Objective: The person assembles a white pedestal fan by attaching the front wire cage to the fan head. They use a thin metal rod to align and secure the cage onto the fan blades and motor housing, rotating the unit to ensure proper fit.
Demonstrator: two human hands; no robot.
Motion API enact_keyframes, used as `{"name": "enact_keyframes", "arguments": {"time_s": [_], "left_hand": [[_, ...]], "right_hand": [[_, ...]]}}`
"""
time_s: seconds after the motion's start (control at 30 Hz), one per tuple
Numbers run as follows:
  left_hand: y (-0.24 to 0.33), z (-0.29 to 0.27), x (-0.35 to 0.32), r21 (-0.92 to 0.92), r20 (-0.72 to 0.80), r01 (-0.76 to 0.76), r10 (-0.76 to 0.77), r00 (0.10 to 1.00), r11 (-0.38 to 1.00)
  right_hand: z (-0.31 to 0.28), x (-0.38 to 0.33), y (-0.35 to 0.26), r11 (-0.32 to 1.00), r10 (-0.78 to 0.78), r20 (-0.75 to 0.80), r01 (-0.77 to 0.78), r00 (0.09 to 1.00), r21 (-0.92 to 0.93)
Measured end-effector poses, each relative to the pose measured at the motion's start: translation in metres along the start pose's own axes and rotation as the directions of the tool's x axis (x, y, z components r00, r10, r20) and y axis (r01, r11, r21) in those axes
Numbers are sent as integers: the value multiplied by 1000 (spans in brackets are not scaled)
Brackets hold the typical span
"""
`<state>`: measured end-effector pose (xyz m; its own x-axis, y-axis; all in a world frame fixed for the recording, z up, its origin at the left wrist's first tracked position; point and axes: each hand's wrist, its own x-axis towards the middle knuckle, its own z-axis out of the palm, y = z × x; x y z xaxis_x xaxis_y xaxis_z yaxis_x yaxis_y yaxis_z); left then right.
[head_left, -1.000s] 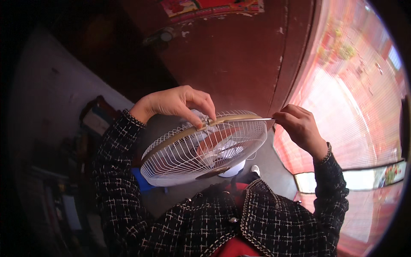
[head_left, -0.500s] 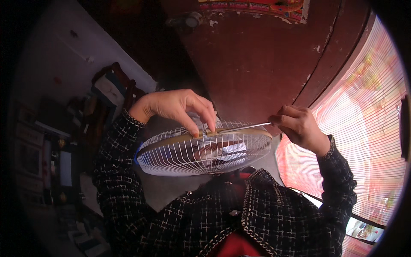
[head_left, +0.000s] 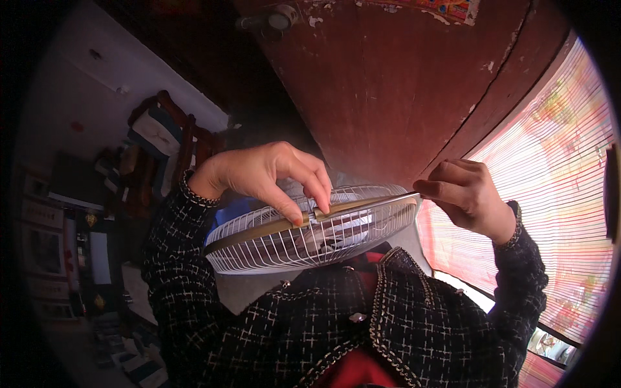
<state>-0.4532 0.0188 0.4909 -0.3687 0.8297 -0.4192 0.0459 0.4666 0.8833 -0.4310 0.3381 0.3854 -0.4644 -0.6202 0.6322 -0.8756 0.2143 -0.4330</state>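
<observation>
A round fan guard of white wire (head_left: pixel 265 255) is held before my chest, tilted nearly edge-on, with a gold rim band (head_left: pixel 249 238) around it. My left hand (head_left: pixel 272 178) comes over the top; its thumb and forefinger pinch the band on either side of a small clasp or joint. At the band's right end, my right hand (head_left: pixel 459 194) has its fingers closed on the tip of a thin silver rod (head_left: pixel 396 197), which lies along the rim toward the clasp. Whether the rod has a handle is hidden in the fingers. Fan blades show dimly through the wires.
A dark red door (head_left: pixel 381 97) with peeling paint stands ahead. On the right hangs a striped, sunlit curtain (head_left: pixel 517 213). A wooden chair with cushions (head_left: pixel 158 132) and framed pictures (head_left: pixel 45 249) are at the left. Something blue (head_left: pixel 233 213) shows behind the guard.
The right hand has shifted slightly right and down, the silver rod's outer end with it. The guard has tipped and sits a little lower in view. The left hand keeps its pinch.
</observation>
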Motion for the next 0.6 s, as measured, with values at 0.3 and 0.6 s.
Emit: {"name": "enact_keyframes", "arguments": {"time_s": [0.3, 0.6], "left_hand": [[-11, 2, -2, -11, 36, -72, 72, 997, 997], [-14, -1, -1, -1, 59, -83, 83, 995, 997]], "right_hand": [[8, -2, -7, 1000, -10, -10, 10, 1000, -20], [9, -9, -2, 999, 26, -48, -27, 999, -30]]}}
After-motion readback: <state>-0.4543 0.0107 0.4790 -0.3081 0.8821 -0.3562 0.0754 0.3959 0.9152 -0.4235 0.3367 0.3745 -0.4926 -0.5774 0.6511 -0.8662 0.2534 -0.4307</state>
